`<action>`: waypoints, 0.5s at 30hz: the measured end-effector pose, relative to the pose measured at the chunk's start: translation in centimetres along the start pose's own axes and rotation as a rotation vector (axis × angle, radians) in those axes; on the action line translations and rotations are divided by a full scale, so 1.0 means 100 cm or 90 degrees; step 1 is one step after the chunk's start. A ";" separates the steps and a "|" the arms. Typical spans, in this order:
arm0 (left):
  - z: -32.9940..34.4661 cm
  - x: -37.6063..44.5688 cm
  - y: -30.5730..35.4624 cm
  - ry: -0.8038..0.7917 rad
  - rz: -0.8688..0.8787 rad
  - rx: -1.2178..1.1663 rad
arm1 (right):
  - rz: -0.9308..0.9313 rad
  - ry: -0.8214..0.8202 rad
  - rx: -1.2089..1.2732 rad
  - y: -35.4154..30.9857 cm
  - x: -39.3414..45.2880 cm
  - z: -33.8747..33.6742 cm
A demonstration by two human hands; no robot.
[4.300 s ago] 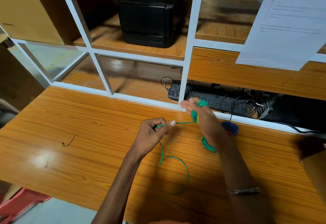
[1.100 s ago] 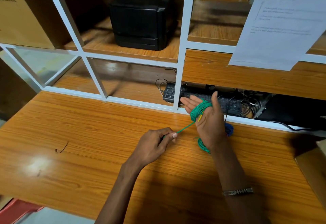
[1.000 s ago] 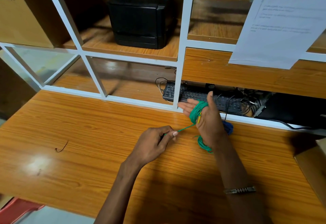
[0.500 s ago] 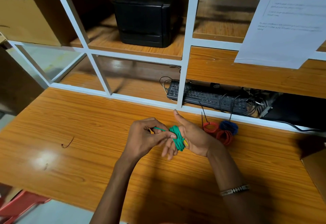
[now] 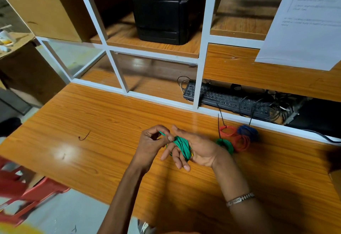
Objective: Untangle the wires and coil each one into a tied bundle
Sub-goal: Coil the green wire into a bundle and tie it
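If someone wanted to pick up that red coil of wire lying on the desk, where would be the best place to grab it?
Probably by the near rim of the red coil, coming from above. It lies flat on the desk, so a pinch across the bunched loops gathers them all. The blue bundle crowds its far side and a green coil its left, so the near-right edge looks freest.

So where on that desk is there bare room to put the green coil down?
Bare wood lies left of the left hand, broken only by a small dark wire scrap. Near the desk front edge is free too. Right of the right hand it's crowded: finished bundles.
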State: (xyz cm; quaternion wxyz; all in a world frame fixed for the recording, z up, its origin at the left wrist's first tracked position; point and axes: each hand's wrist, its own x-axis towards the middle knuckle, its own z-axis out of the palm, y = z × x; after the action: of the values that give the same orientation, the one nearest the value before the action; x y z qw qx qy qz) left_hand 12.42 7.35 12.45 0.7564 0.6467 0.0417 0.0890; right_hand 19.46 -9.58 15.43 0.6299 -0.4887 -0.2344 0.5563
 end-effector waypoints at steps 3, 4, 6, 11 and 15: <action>0.009 -0.014 -0.004 0.033 -0.032 -0.066 | 0.007 -0.022 0.042 0.003 0.000 0.003; 0.013 -0.019 -0.006 0.058 -0.046 -0.086 | 0.000 -0.020 0.067 0.003 -0.002 0.005; 0.020 -0.029 -0.010 0.111 -0.070 -0.112 | -0.004 -0.020 0.122 0.006 -0.005 0.007; 0.027 -0.062 -0.021 0.147 -0.144 -0.166 | -0.004 -0.062 0.211 0.034 -0.001 0.009; 0.029 -0.079 -0.016 0.143 -0.190 -0.147 | 0.044 -0.039 0.212 0.044 -0.002 0.016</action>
State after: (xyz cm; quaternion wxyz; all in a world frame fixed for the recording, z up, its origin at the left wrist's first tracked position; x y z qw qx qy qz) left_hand 5.29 2.78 10.92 0.8209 0.5283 0.2106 0.0513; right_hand 16.00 -9.63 12.31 0.6752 -0.3679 -0.1411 0.6236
